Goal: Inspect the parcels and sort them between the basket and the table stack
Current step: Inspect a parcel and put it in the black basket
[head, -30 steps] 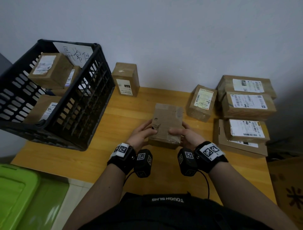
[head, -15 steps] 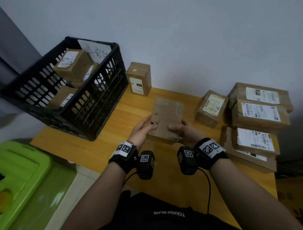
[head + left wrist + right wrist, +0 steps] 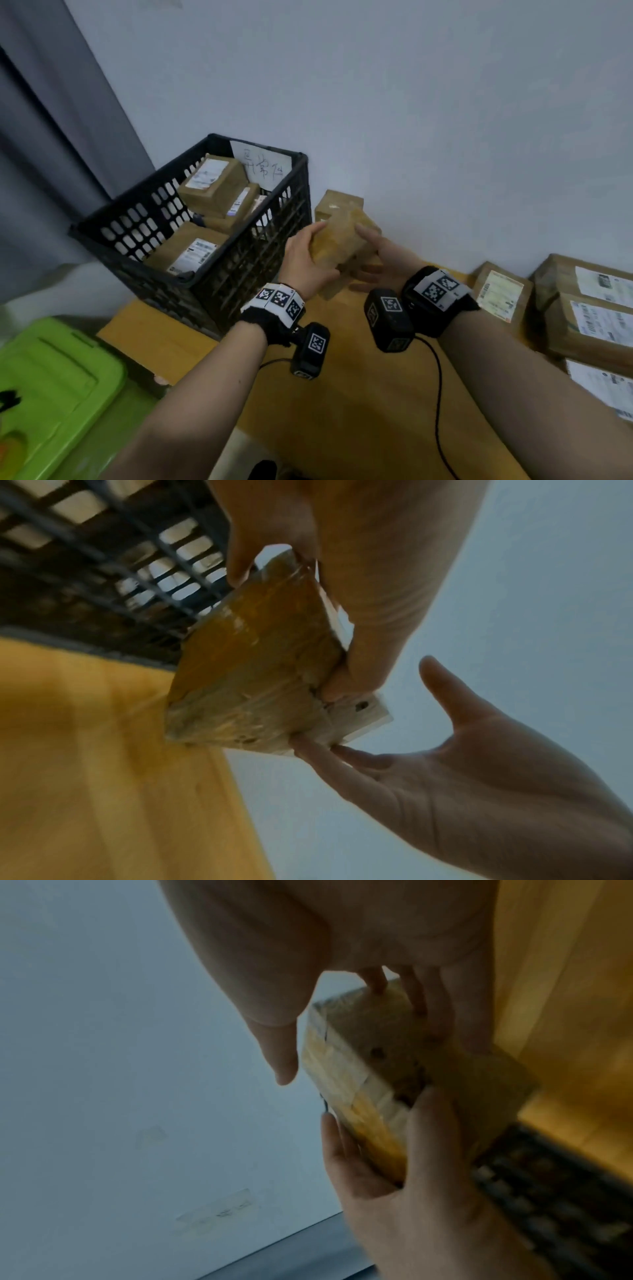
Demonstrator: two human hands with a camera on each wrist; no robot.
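I hold a brown taped parcel (image 3: 339,240) above the table, tilted, just right of the black basket (image 3: 260,263). My left hand (image 3: 306,257) grips it, thumb on one face and fingers round the far edge. My right hand (image 3: 368,263) lies open beside it. In the left wrist view that right hand (image 3: 394,750) has straight fingers, and its fingertips (image 3: 308,748) touch the lower corner of the parcel (image 3: 250,656). Several labelled parcels lie inside the basket. At the right edge, a stack of labelled parcels (image 3: 592,308) sits on the table.
An upright parcel (image 3: 337,202) stands against the wall right behind the held one. A single parcel (image 3: 500,294) lies left of the stack. Bare wooden table (image 3: 342,394) shows under my forearms. A green plastic lid (image 3: 51,387) sits low at the left, off the table.
The parcel has risen off the table and moved left toward the basket. My right hand has let go its hold and now only touches it. My view has swung left.
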